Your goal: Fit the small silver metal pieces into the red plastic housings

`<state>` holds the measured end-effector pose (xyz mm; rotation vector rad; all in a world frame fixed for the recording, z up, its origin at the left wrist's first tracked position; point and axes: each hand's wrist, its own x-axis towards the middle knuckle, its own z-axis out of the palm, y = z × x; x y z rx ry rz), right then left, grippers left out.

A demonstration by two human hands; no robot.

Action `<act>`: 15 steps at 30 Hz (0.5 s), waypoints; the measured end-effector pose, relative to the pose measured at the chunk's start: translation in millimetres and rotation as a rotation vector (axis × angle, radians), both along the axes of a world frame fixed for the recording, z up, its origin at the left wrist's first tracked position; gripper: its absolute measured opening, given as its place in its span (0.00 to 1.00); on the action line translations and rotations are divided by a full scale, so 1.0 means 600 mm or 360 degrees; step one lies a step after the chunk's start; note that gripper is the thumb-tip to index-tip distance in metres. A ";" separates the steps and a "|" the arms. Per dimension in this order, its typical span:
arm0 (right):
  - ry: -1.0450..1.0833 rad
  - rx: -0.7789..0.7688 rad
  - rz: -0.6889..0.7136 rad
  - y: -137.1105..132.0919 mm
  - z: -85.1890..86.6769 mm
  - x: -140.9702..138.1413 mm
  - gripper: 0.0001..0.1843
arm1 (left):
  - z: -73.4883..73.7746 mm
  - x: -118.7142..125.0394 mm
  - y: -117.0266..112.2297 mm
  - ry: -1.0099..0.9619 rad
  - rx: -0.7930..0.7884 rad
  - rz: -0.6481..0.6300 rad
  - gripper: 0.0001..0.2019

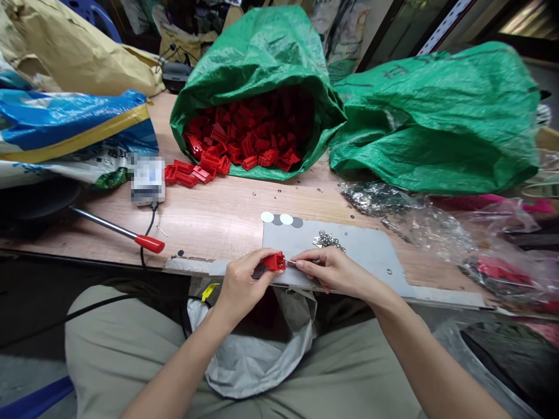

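1. the left hand (244,285) pinches one red part (275,261) between its fingers, at the middle of the tabletop's (209,215) near edge.
2. the right hand (328,269) pinches one thin metal piece (290,262), pointed at the red part's right end; whether they touch, i cannot tell.
3. beneath and beyond the hands lies one grey mat (371,247), carrying a small heap of metal bits (326,239), too many to count.
4. four round discs, two white (266,217) and two dark (297,222), overlap in a row along the mat's far left corner.
5. two green sacks (449,116) crowd the tabletop's far edge; the left one gapes, full of red pieces (253,131), some spilling out.
6. toward the tabletop's left edge sit one blue-and-white bag (74,125), one small box (148,180) with a black cable, and one metal rod with a red grip (149,243) near the near edge.
7. clear plastic bags (441,224) clutter the right side.
8. one pale sack (253,366) hangs open below the near edge.
9. the right green sack bears a dark mark, the blue-and-white bag some print; neither is readable.
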<state>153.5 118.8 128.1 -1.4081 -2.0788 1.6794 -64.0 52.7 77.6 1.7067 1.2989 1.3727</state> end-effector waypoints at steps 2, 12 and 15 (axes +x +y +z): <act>-0.0002 0.0015 0.0002 -0.001 0.002 -0.001 0.22 | 0.000 0.000 0.000 0.0005 0.0007 0.0007 0.13; -0.0131 0.0354 -0.0288 -0.015 -0.002 -0.041 0.16 | -0.002 0.000 0.002 0.0013 0.0049 0.0012 0.14; -0.0163 0.0452 -0.0313 -0.016 -0.001 -0.052 0.15 | -0.001 0.000 0.001 0.0011 0.0038 0.0004 0.14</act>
